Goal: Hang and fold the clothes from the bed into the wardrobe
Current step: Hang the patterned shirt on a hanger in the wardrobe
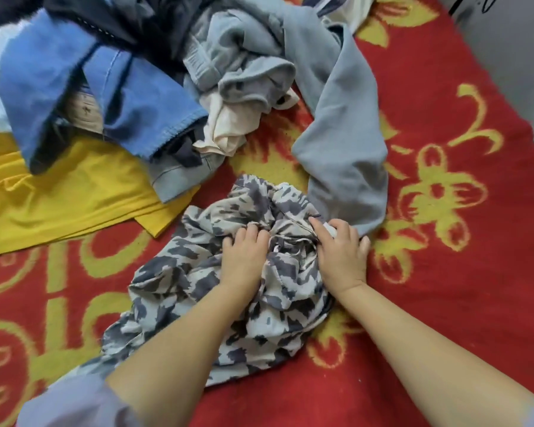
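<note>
A crumpled white garment with a grey-blue blotch pattern [198, 272] lies on the red and yellow bed cover [444, 272] in front of me. My left hand [244, 257] rests on its middle with the fingers curled into the folds, gripping the cloth. My right hand [341, 254] lies on the garment's right edge, its fingers curled around a bunch of the fabric with a small white tag showing there. Both hands sit close together near the garment's top.
A heap of clothes fills the far left: a yellow garment [59, 198], blue jeans [130, 97], a cream piece [225, 124], dark items. A grey sweatshirt [342, 134] trails a sleeve down beside my right hand. Grey floor [512, 66] shows at top right.
</note>
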A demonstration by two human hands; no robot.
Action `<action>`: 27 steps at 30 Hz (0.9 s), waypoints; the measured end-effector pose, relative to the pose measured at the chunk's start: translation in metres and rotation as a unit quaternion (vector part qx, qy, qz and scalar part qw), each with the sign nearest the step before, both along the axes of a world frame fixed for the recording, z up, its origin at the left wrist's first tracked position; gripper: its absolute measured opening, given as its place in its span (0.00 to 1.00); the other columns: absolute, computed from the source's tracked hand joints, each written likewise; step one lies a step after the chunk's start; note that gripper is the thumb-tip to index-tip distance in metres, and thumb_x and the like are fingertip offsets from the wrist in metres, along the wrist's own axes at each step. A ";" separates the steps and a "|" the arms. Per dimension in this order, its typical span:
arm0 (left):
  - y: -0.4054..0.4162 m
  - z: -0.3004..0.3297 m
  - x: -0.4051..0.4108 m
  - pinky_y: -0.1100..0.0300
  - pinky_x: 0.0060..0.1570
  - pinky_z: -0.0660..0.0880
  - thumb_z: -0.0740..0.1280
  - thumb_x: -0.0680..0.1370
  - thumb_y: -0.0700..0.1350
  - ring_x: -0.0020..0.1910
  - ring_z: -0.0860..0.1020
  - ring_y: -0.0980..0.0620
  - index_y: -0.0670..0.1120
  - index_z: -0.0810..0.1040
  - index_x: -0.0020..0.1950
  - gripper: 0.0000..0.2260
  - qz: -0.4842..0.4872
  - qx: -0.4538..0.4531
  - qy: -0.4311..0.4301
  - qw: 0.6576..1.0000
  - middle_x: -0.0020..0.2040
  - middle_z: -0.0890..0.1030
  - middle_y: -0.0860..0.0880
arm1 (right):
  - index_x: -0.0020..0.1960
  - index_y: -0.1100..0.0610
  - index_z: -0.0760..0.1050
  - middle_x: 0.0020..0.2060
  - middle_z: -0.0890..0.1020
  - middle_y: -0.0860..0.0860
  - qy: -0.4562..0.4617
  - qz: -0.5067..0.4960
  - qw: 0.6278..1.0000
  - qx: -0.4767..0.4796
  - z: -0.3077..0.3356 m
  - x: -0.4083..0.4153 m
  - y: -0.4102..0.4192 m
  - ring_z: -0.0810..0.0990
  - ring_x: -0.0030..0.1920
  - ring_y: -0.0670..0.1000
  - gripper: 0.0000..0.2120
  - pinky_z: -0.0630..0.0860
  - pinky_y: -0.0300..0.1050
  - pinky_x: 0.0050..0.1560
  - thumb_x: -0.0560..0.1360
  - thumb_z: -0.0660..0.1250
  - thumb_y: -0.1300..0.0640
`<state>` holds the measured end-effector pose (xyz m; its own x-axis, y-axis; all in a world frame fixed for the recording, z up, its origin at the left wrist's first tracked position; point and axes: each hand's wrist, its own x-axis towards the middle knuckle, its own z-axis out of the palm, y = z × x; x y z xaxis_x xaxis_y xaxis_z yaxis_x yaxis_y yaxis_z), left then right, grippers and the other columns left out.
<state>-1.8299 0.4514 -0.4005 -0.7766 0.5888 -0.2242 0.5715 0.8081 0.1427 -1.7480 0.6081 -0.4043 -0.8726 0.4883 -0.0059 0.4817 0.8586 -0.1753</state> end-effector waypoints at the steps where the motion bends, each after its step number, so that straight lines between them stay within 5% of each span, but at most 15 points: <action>1: 0.000 0.012 -0.005 0.52 0.48 0.68 0.61 0.79 0.43 0.57 0.71 0.44 0.45 0.70 0.59 0.08 0.003 0.005 -0.022 1.000 0.57 0.72 0.46 | 0.62 0.48 0.77 0.52 0.78 0.55 -0.021 -0.008 0.999 -0.034 0.012 0.000 -0.002 0.76 0.52 0.61 0.20 0.67 0.64 0.57 0.73 0.65 0.62; 4: -0.015 0.058 -0.005 0.53 0.40 0.67 0.51 0.84 0.50 0.52 0.74 0.45 0.43 0.72 0.56 0.14 0.030 0.062 -0.032 0.997 0.53 0.75 0.46 | 0.61 0.51 0.76 0.49 0.79 0.52 -0.030 -0.008 0.996 -0.089 0.062 0.000 -0.013 0.76 0.54 0.58 0.16 0.57 0.64 0.67 0.76 0.58 0.59; 7: -0.040 0.112 0.003 0.53 0.37 0.68 0.49 0.83 0.54 0.48 0.76 0.43 0.44 0.74 0.53 0.19 0.038 0.133 -0.013 0.990 0.48 0.78 0.46 | 0.61 0.54 0.74 0.48 0.81 0.55 0.023 -0.009 0.972 -0.234 0.131 -0.003 -0.032 0.78 0.50 0.60 0.21 0.70 0.54 0.52 0.74 0.50 0.55; 10: -0.071 0.179 0.009 0.54 0.33 0.72 0.46 0.80 0.57 0.42 0.80 0.44 0.45 0.77 0.48 0.24 0.048 0.179 0.008 0.983 0.42 0.80 0.48 | 0.60 0.57 0.73 0.42 0.81 0.58 0.060 0.036 0.941 -0.331 0.210 -0.008 -0.053 0.79 0.44 0.61 0.16 0.71 0.51 0.42 0.78 0.52 0.55; 14: -0.115 0.261 0.005 0.55 0.33 0.69 0.42 0.79 0.61 0.45 0.79 0.45 0.46 0.76 0.50 0.28 0.080 0.214 0.047 0.973 0.46 0.80 0.48 | 0.58 0.56 0.73 0.37 0.79 0.54 0.061 0.120 0.931 -0.338 0.295 -0.020 -0.079 0.78 0.39 0.58 0.10 0.72 0.53 0.41 0.80 0.57 0.61; 17: -0.153 0.312 0.004 0.57 0.32 0.65 0.42 0.79 0.62 0.44 0.78 0.45 0.46 0.76 0.49 0.29 0.108 0.238 0.101 0.960 0.45 0.80 0.48 | 0.57 0.49 0.74 0.43 0.80 0.51 0.038 0.160 0.914 -0.371 0.346 -0.029 -0.105 0.79 0.44 0.56 0.10 0.76 0.55 0.48 0.78 0.58 0.55; 20: -0.202 0.354 0.019 0.53 0.40 0.75 0.38 0.78 0.66 0.52 0.78 0.47 0.49 0.77 0.59 0.34 0.156 0.260 0.126 0.944 0.53 0.81 0.50 | 0.57 0.41 0.73 0.51 0.81 0.54 0.030 0.207 0.863 -0.459 0.400 -0.032 -0.135 0.79 0.49 0.56 0.12 0.75 0.49 0.53 0.75 0.62 0.51; 24: -0.262 0.393 0.066 0.52 0.50 0.74 0.48 0.79 0.57 0.58 0.77 0.46 0.47 0.78 0.61 0.25 0.259 0.281 0.171 0.908 0.57 0.80 0.48 | 0.63 0.42 0.74 0.63 0.75 0.43 0.011 0.302 0.784 -0.543 0.457 -0.020 -0.179 0.74 0.61 0.42 0.14 0.70 0.41 0.62 0.79 0.64 0.53; 27: -0.297 0.409 0.114 0.51 0.50 0.73 0.54 0.81 0.49 0.55 0.76 0.46 0.45 0.78 0.60 0.17 0.313 0.287 0.173 0.889 0.53 0.79 0.47 | 0.59 0.46 0.79 0.59 0.81 0.53 -0.017 0.336 0.727 -0.599 0.488 0.000 -0.221 0.79 0.58 0.51 0.12 0.74 0.50 0.60 0.80 0.62 0.56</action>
